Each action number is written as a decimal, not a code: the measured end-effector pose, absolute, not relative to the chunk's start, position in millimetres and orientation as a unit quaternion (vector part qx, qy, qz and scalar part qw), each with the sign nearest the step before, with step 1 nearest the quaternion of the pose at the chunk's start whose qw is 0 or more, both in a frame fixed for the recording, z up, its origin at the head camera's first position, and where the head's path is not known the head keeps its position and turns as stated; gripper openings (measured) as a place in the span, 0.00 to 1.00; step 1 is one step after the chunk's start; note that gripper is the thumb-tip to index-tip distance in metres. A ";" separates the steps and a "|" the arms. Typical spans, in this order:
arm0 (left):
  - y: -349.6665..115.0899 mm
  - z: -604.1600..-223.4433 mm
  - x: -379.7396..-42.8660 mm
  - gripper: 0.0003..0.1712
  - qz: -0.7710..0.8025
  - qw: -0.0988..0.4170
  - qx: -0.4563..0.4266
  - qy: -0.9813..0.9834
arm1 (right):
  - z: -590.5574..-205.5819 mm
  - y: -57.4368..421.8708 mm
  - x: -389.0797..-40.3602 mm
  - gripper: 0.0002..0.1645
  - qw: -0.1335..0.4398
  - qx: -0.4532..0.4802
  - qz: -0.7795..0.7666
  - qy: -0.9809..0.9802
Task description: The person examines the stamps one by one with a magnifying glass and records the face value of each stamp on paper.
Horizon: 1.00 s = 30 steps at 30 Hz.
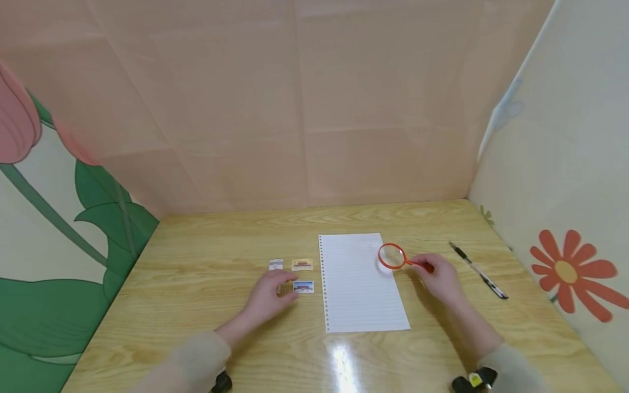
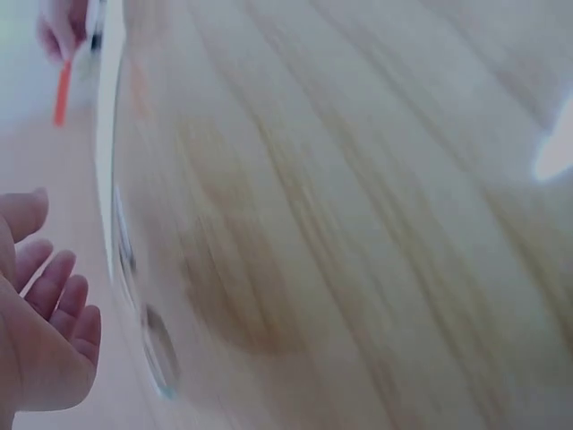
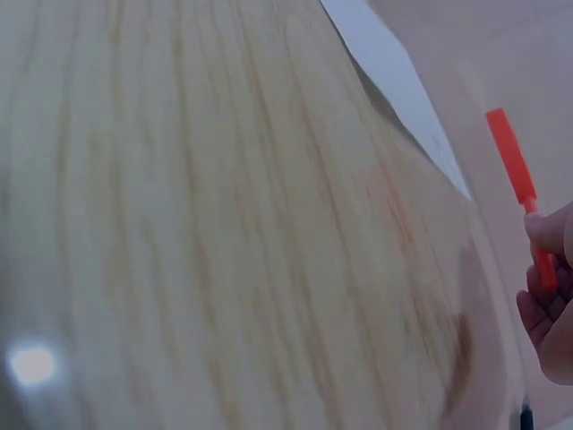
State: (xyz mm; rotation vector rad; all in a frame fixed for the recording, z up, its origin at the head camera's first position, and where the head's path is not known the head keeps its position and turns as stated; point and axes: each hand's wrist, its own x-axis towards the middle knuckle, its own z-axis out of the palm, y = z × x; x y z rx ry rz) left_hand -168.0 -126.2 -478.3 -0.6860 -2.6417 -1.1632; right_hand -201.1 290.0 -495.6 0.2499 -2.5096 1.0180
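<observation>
My right hand [image 1: 439, 277] pinches the handle of a red-rimmed magnifying glass [image 1: 405, 261], also seen edge-on as a red magnifying glass [image 3: 513, 159] in the right wrist view. Its lens is held over the right edge of a lined sheet of paper [image 1: 356, 305]. My left hand [image 1: 267, 295] hovers by some small stamps, its fingers loosely curved with nothing between them. A blue stamp [image 1: 303, 286] lies by its fingertips. Above are a yellowish stamp [image 1: 302, 265] and a greyish stamp [image 1: 276, 264]. Part of another small piece shows behind the left fingers, mostly hidden.
A pen [image 1: 478, 269] lies slantwise on the wooden table [image 1: 275, 360], right of my right hand. A pinkish sheet [image 1: 304, 109] closes off the back, and flower-printed panels [image 1: 565, 164] stand at both sides.
</observation>
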 end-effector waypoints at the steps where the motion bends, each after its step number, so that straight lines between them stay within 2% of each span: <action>1: -121.6 -478.3 -166.9 0.19 -0.392 0.085 -0.238 -0.885 | -496.7 294.1 -201.6 0.05 0.210 0.086 0.362 -0.904; 20: -56.6 -486.1 -155.9 0.30 -0.319 0.028 -0.334 -0.886 | -510.1 341.6 -208.2 0.05 0.212 0.051 0.317 -0.923; 30: -43.9 -492.1 -155.3 0.33 -0.291 -0.003 -0.336 -0.896 | -513.5 354.5 -209.8 0.05 0.199 0.029 0.305 -0.931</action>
